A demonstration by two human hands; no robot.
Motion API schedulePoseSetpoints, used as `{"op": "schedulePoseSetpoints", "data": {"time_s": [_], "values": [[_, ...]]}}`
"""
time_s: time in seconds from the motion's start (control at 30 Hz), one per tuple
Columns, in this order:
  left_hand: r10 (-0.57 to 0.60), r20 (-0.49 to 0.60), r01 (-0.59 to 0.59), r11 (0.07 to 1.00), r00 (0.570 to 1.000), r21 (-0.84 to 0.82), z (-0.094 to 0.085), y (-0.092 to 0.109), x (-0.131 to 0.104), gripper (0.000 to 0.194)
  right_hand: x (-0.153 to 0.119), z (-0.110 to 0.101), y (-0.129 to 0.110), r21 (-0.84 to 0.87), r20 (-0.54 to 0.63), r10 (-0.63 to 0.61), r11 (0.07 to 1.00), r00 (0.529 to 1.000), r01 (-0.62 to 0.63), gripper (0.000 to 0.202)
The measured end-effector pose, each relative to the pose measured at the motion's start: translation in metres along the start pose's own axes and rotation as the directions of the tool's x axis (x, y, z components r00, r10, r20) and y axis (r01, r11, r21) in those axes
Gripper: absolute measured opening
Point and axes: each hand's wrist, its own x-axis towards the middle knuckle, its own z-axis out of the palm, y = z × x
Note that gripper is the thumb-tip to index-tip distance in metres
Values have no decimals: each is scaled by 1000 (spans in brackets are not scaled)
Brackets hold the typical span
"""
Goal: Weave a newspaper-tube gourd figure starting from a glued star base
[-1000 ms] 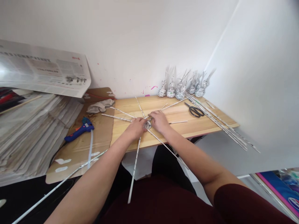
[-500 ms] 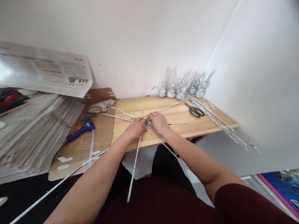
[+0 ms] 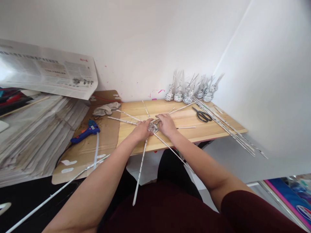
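A small round woven base (image 3: 153, 128) of rolled newspaper lies on the wooden board, with several paper-tube spokes (image 3: 140, 173) fanning out from it. My left hand (image 3: 143, 130) is closed on the left edge of this base, thumb and fingers pressing it. At its upper right, my right hand (image 3: 167, 124) pinches a rolled paper strip (image 3: 157, 121) by the rim; the fingertips partly hide the strip. One spoke runs down toward my lap, another passes below my right wrist, and others point to the far left.
Several woven paper gourd shapes (image 3: 178, 94) stand by the wall. Black-handled scissors (image 3: 204, 116) and loose paper tubes (image 3: 225, 127) lie on the board's (image 3: 136, 108) right. Leftward are a blue glue gun (image 3: 86, 133), a glove (image 3: 106, 109), cardboard (image 3: 85, 155) and stacked newspapers (image 3: 43, 136).
My right hand has shifted slightly right, away from the base, so more of the weave and the strip show. My left hand stays on the base. The view has moved a little.
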Motion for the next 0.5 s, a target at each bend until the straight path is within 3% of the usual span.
{"op": "schedulePoseSetpoints", "data": {"time_s": [0.3,0.5], "values": [[-40,-10,39,998,999,-59,-2,2,-2,68,-1,0,-7,-123,169,-58,989,984,79,37],[-38,-10,37,998,999,-58,-3,4,-3,67,-2,-1,-6,-126,107,15,992,994,-2,42]]}}
